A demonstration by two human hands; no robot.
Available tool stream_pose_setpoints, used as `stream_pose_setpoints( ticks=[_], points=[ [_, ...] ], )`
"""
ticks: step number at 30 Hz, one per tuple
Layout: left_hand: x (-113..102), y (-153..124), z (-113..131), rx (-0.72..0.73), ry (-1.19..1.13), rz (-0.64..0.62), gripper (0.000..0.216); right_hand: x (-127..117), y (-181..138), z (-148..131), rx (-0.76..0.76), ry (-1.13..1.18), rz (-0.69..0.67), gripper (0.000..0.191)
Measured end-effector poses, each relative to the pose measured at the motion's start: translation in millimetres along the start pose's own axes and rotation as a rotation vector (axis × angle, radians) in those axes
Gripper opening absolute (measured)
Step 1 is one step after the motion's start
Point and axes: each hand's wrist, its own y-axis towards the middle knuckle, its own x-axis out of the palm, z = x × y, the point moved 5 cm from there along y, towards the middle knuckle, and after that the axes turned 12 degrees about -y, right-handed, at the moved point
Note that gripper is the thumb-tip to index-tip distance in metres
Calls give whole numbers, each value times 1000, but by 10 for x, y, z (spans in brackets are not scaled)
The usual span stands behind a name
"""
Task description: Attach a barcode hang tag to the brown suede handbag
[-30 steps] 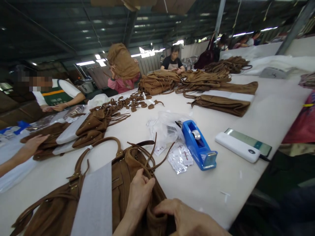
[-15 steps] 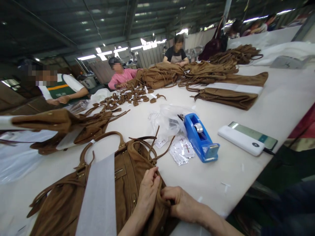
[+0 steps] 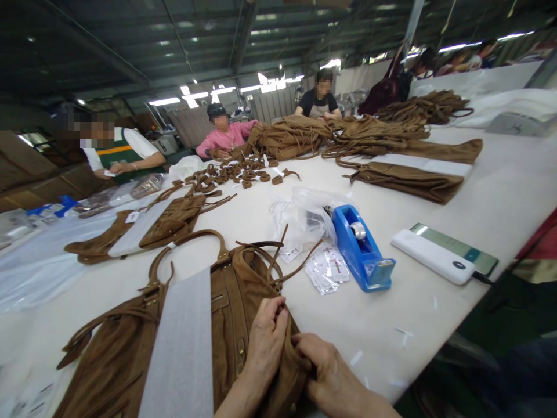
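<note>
A brown suede handbag lies in front of me, its looped handle pointing away. A strip of white paper lies across its middle. My left hand has its fingers curled together on the bag's right side, gripping the suede near the edge. Close beside it, my right hand pinches the same side edge between thumb and fingers. Some of the right fingertips are hidden behind the suede. Thin brown straps stick out just beyond my hands.
A blue tape dispenser stands beside small printed packets and clear plastic bags. A white power bank and a phone lie at right. Other brown bags and coiled straps cover the far table. Co-workers sit beyond.
My hands keep hold of the bag's side edge and have barely moved. At left, another brown bag that was raised now lies flat on the table. My view has shifted slightly left.
</note>
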Motion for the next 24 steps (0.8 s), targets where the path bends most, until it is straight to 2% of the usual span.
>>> stream_pose_setpoints(
  ticks=[4, 8, 11, 13, 15, 17, 19, 22, 24],
  points=[
    [-22, -5, 66, 14, 8, 18, 23, 45, 60, 35, -23, -15, -111, 15],
    [-28, -16, 120, 30, 44, 11, 22, 65, 119, 59, -9, -69, -284, 13],
    [-54, -28, 207, 128, 94, 28, 22, 56, 156, 26, -65, -108, -388, 16],
    [-45, -48, 298, 255, 161, -20, 23, 50, 155, 14, -94, -84, -367, 14],
    [-12, -70, 353, 329, 214, -113, 25, 36, 115, 8, -134, -22, -241, 11],
    [10, -83, 359, 318, 227, -180, 29, 23, 31, 22, -166, 22, -87, 6],
    [5, -93, 366, 311, 217, -171, 31, 36, -63, 61, -154, 20, -16, 10],
    [-39, -113, 413, 346, 186, -91, 30, 80, -139, 146, -68, 1, -84, 21],
    [-88, -129, 460, 373, 156, -29, 30, 89, -137, 170, -60, -26, -141, 21]
  ],
)
